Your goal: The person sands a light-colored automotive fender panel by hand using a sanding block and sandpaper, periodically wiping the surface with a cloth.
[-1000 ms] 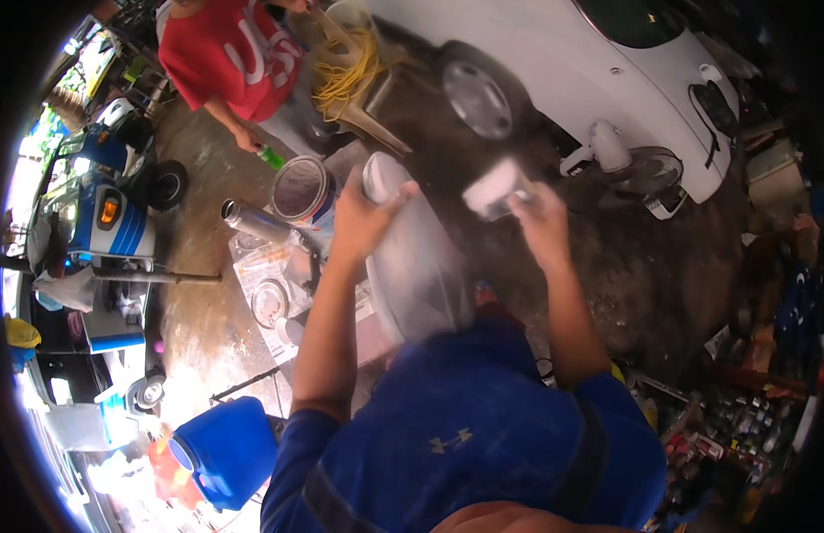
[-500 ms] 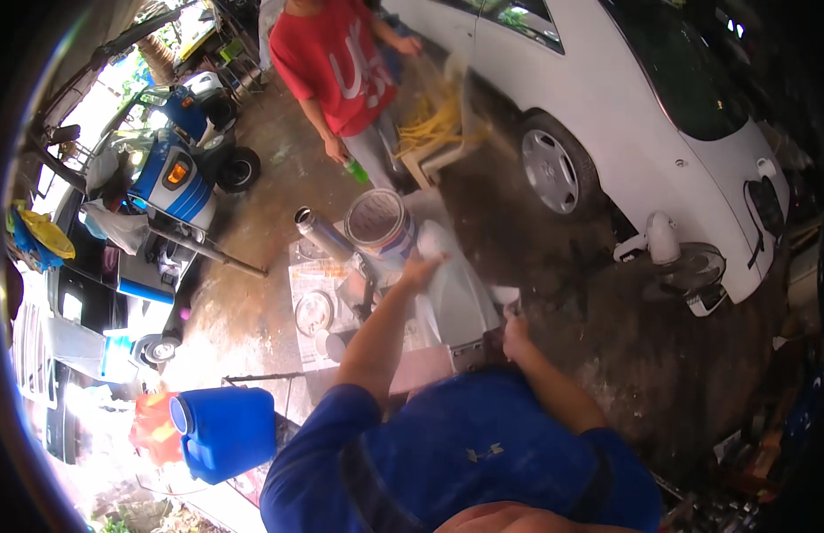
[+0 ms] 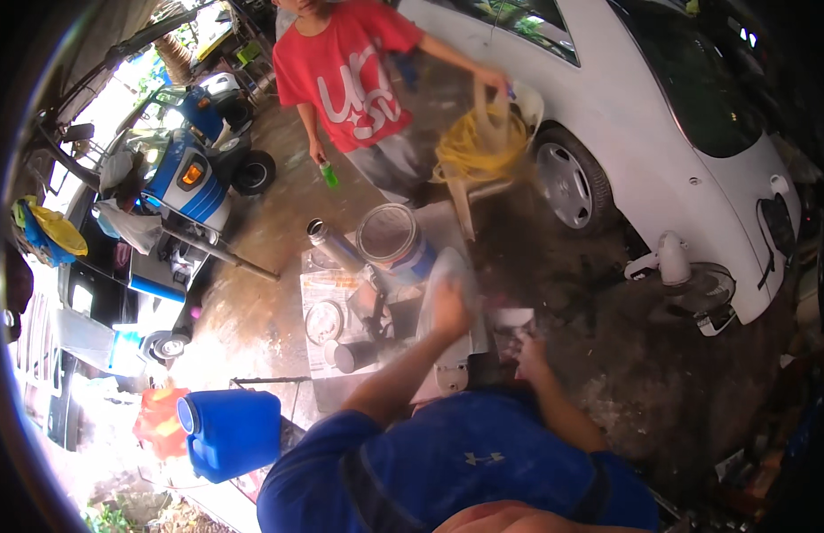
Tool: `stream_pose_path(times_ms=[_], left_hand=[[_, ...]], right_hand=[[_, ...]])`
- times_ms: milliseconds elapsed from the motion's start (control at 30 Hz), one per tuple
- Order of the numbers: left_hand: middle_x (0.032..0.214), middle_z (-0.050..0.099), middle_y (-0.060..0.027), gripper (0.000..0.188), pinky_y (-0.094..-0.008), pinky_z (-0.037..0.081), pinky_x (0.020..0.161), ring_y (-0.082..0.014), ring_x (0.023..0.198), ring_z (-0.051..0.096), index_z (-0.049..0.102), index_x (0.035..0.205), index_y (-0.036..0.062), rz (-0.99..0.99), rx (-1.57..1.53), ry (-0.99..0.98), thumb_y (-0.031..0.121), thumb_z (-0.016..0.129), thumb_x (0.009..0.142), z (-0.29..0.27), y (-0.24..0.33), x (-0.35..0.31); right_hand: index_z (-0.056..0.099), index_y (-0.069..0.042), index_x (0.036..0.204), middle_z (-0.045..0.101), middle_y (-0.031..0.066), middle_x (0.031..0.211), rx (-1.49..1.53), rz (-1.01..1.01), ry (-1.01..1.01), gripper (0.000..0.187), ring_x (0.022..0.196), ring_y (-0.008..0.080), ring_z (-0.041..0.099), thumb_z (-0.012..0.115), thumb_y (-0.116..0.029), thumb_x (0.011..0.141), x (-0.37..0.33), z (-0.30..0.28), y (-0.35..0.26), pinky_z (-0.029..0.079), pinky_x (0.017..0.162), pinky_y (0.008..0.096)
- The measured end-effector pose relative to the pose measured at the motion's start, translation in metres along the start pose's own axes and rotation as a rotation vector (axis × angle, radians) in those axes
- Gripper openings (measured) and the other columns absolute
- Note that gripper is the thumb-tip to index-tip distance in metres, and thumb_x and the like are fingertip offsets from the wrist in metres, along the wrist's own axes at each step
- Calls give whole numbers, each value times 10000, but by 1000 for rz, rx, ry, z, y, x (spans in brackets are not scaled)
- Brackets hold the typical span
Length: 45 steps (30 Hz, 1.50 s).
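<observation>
A smooth, pale grey, long curved part (image 3: 454,266) lies on the table in front of me, its near end close to my shirt. My left hand (image 3: 452,311) rests flat on top of it, with the fingers slightly blurred and nothing visible in them. To the right of the part, my right hand (image 3: 530,354) is closed on a flat, whitish rectangular piece (image 3: 514,318), whose kind I cannot make out. A large paint bucket (image 3: 390,235) stands just beyond the part, beside a tilted metal cylinder (image 3: 334,244).
Newspaper (image 3: 321,298) on the table carries a round lid (image 3: 324,322) and a grey cup (image 3: 354,355). A person in a red shirt (image 3: 350,80) stands opposite, one hand at a chair (image 3: 463,209) with yellow hose (image 3: 483,142). A white car (image 3: 687,186), fan (image 3: 696,289) and blue jerrycan (image 3: 234,435) surround me.
My left hand has slid along the curved part toward me and right. The person opposite has stretched an arm toward the chair with the hose. The whole view has shifted slightly.
</observation>
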State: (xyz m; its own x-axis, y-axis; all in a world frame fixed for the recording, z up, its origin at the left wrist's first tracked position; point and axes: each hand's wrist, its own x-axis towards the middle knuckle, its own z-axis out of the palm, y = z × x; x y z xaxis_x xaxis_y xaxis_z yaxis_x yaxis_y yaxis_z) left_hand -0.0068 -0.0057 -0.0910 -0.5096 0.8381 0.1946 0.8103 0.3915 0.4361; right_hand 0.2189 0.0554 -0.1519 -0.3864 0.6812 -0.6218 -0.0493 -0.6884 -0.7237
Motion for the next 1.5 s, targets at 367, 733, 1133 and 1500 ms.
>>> stream_pose_path(times_ms=[367, 733, 1133, 1500], left_hand=[[1072, 772, -84, 206, -290, 595, 794, -140, 896, 730, 732, 1167, -17, -487, -1340, -495, 137, 676, 1043, -19, 95, -9], [876, 750, -273, 298, -439, 571, 746, -355, 839, 778, 750, 997, -64, -47, -411, -369, 214, 787, 895, 22, 144, -16], [919, 742, -270, 312, -505, 567, 796, -457, 941, 732, 708, 1127, -11, 3, -210, -596, 113, 731, 842, 85, 206, -5], [973, 771, -234, 634, -506, 576, 825, -429, 932, 747, 549, 1368, 50, 45, -135, -614, 151, 798, 793, 116, 214, -1]], right_hand=[[678, -25, 1266, 719, 35, 959, 57, -110, -27, 366, 774, 118, 675, 776, -183, 950, -33, 2, -82, 557, 664, 279], [570, -74, 1508, 584, 146, 1388, -832, -725, -33, 668, 1174, 228, 606, 814, -195, 898, -9, -105, -52, 524, 874, 312], [507, 51, 1509, 725, 229, 1245, -373, -225, 480, 715, 1028, 279, 716, 766, -302, 944, 58, -178, -11, 564, 915, 357], [350, 32, 1604, 715, 241, 1235, -268, -393, 161, 803, 975, 272, 733, 750, -145, 931, 8, -166, -72, 570, 898, 345]])
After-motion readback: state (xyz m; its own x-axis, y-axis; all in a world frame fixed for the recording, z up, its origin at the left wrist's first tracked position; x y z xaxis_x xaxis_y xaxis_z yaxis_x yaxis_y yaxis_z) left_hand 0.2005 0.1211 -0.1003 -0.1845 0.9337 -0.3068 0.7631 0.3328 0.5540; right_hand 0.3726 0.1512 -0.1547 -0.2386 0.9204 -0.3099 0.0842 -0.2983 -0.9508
